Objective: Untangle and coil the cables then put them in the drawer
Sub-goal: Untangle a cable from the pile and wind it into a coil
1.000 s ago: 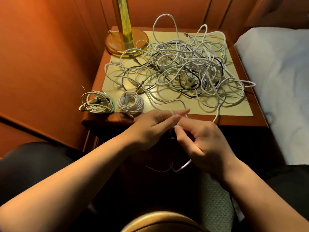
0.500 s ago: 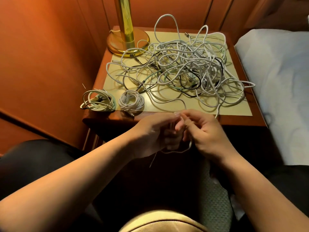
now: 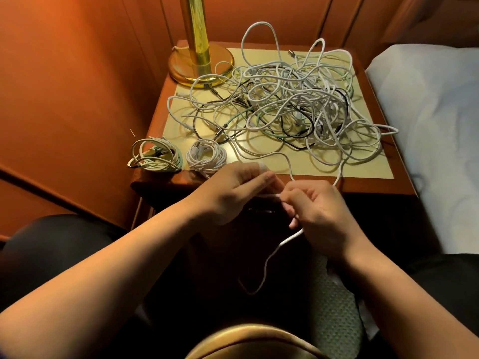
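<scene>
A big tangle of white, black and green cables [image 3: 287, 110] covers the nightstand top [image 3: 363, 169]. Two coiled cables lie at its front left: a cream and green coil [image 3: 155, 158] and a white coil [image 3: 206, 156]. In front of the nightstand, my left hand [image 3: 233, 190] and my right hand [image 3: 318, 216] meet on one white cable [image 3: 272, 255]. Both pinch it near the fingertips. One end runs up into the tangle, the other hangs in a loop below my right hand. The drawer front is dark and hidden behind my hands.
A brass lamp base [image 3: 199, 63] stands at the back left of the nightstand. An orange wood wall [image 3: 64, 99] is on the left, a bed with white sheet [image 3: 435, 125] on the right. My dark-clad knees flank the space below.
My hands have drawn slightly apart and the free end of the white cable has dropped into a longer hanging loop below my right hand. The tangle on the top looks unchanged.
</scene>
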`<action>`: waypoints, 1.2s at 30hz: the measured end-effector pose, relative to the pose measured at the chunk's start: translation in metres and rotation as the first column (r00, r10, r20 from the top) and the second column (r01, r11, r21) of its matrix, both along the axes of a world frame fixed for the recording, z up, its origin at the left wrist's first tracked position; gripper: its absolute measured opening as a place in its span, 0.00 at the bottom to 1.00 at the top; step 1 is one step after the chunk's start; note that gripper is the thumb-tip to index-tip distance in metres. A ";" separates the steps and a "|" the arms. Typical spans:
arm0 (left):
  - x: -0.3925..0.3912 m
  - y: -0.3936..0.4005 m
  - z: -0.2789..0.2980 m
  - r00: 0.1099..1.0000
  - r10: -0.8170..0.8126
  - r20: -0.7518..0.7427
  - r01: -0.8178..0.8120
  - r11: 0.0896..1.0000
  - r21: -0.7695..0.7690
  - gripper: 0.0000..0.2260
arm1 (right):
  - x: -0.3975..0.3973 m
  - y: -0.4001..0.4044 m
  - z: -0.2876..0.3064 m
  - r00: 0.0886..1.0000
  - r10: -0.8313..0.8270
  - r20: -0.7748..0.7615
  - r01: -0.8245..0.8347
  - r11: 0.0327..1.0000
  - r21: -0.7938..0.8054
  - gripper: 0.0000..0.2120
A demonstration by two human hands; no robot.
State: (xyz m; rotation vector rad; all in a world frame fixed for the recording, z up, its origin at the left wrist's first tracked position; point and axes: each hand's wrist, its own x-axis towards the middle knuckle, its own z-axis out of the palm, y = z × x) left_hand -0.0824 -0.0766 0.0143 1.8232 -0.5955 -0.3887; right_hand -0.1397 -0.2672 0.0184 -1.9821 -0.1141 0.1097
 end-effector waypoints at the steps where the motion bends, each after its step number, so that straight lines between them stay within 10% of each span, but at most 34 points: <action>1: 0.000 0.001 0.000 1.000 -0.028 -0.006 0.028 0.998 0.053 0.14 | -0.001 -0.003 0.003 0.998 -0.025 0.061 0.025 1.000 -0.002 0.19; 9: -0.012 -0.016 0.004 0.856 -0.242 -0.456 0.146 0.961 -0.235 0.27 | 0.003 -0.015 -0.005 0.947 -0.035 0.319 0.050 0.998 -0.038 0.07; 15: -0.014 -0.014 0.007 0.636 -0.518 -0.572 0.178 0.820 -0.545 0.10 | 0.010 -0.010 -0.011 0.988 -0.145 0.051 0.124 0.947 0.295 0.11; 20: -0.016 -0.015 0.008 0.595 -0.564 -0.573 0.080 0.750 -0.656 0.15 | 0.008 0.012 -0.007 0.939 -0.038 -0.341 0.197 0.874 0.445 0.13; 28: -0.010 -0.017 0.011 0.728 -0.246 -0.639 -0.322 0.701 -0.637 0.16 | 0.001 0.018 -0.019 0.931 0.025 -0.364 0.043 0.983 0.179 0.21; 32: 0.002 -0.009 0.003 0.876 -0.042 -0.480 -0.215 0.857 -0.468 0.15 | -0.005 0.018 -0.007 0.986 -0.013 -0.168 -0.005 0.995 -0.103 0.21; 36: 0.005 -0.003 0.000 0.974 0.037 -0.225 -0.081 0.978 -0.192 0.14 | -0.011 0.008 0.003 0.992 -0.121 0.028 0.123 0.991 -0.056 0.19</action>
